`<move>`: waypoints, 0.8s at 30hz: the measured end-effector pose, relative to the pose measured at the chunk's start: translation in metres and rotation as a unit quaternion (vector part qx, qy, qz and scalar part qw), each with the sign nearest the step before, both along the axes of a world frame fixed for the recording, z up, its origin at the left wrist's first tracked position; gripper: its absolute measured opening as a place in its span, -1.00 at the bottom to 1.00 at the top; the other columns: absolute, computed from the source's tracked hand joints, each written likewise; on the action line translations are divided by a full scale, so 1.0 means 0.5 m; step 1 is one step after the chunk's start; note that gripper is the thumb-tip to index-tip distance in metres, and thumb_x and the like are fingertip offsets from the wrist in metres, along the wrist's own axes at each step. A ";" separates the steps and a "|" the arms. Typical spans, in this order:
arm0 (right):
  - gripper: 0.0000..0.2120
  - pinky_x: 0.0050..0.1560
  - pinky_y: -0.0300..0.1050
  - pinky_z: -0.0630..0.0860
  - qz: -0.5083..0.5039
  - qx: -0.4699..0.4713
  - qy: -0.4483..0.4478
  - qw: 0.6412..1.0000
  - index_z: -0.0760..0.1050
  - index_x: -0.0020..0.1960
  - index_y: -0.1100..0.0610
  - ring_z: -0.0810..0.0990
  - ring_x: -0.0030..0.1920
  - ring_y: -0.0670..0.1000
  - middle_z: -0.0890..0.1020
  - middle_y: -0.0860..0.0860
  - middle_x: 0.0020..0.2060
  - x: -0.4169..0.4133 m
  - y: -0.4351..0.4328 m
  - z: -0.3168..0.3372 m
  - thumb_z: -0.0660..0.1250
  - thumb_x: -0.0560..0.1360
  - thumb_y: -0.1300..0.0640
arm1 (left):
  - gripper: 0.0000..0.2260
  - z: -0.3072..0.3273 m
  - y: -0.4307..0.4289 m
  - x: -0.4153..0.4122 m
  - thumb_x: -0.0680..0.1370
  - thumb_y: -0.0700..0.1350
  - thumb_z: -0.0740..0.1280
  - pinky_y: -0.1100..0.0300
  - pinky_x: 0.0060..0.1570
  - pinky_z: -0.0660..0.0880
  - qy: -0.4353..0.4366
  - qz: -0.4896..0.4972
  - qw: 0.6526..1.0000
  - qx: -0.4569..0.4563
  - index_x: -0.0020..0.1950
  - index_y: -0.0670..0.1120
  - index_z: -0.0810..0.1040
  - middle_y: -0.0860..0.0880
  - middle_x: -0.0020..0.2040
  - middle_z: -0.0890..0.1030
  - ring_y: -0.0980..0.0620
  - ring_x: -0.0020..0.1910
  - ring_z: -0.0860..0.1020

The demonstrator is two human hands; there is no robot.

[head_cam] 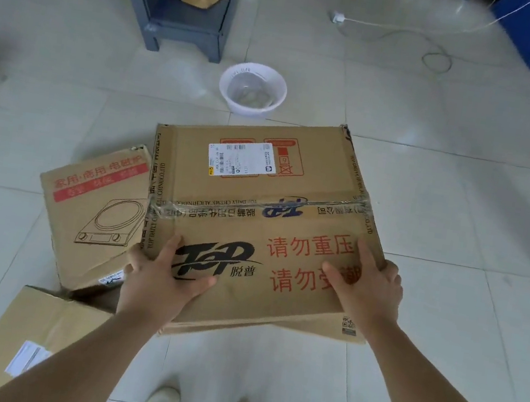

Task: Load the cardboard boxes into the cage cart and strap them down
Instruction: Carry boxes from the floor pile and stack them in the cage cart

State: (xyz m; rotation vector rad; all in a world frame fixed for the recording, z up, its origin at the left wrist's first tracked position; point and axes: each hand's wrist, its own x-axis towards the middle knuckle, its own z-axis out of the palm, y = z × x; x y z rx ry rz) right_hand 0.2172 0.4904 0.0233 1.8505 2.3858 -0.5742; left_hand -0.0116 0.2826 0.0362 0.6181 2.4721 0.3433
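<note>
Large taped cardboard box (253,178), left hand (157,279) and right hand (369,285) on its near corners, fingers (364,252) gripping its edges

The big brown box (256,206) – taped shut across the top, with red and black print and a white label – hides part of a smaller box (92,210) with a cooker drawing, and a third box (34,328) with a white label lies close by.
</note>
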 end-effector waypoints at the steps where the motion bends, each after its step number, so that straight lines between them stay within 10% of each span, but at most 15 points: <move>1: -0.14 0.33 0.15 0.28 0.001 0.005 0.005 1.000 0.04 0.51 -0.13 0.34 0.24 0.24 0.33 0.22 0.26 -0.005 -0.001 0.006 0.14 0.32 -0.48 | -0.14 0.007 -0.003 -0.005 0.29 0.40 0.37 -0.09 0.22 0.40 -0.001 0.007 1.000 0.006 0.50 0.23 0.10 -0.14 0.35 0.15 -0.29 0.26 0.32; 24: -0.13 0.35 0.13 0.28 0.215 0.008 0.078 0.973 0.14 0.48 -0.13 0.32 0.28 0.22 0.31 0.20 0.29 -0.758 -0.129 0.091 0.26 0.29 -0.46 | -0.11 0.059 -0.290 -0.559 0.20 0.40 0.44 -0.07 0.26 0.40 0.062 0.253 0.963 0.072 0.46 0.17 0.25 -0.11 0.38 0.19 -0.22 0.32 0.32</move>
